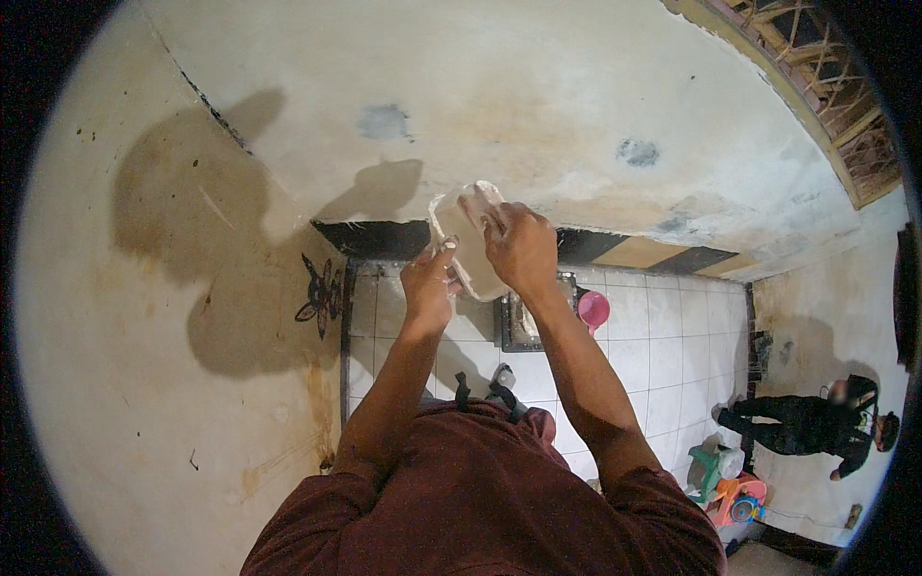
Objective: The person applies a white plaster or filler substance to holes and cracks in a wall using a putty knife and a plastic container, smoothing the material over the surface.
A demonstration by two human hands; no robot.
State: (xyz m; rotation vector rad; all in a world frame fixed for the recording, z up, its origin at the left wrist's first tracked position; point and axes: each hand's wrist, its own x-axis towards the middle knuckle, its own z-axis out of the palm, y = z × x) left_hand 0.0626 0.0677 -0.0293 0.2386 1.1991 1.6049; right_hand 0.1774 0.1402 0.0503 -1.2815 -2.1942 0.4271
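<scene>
A shallow, pale tray [488, 285] with rounded corners and whitish smears along its rim is held up in front of the wall. My left hand [429, 288] is closed on its left edge, the thumb, with white residue on it, over the rim. My right hand [521, 248] reaches over the tray's right side with its fingers bent inward against the inside. Whether those fingers pinch a small tool is hidden by the hand. Beneath the right forearm, a dark-edged rectangular container [521, 331] with pale stuff in it rests on the floor.
A pink dipper [594, 309] lies beside the floor container. The stained wall [538, 106] rises close ahead, with another wall [221, 317] at left. At far right stands a person in dark clothes [797, 418], near a green stool [706, 470] and orange items [740, 494].
</scene>
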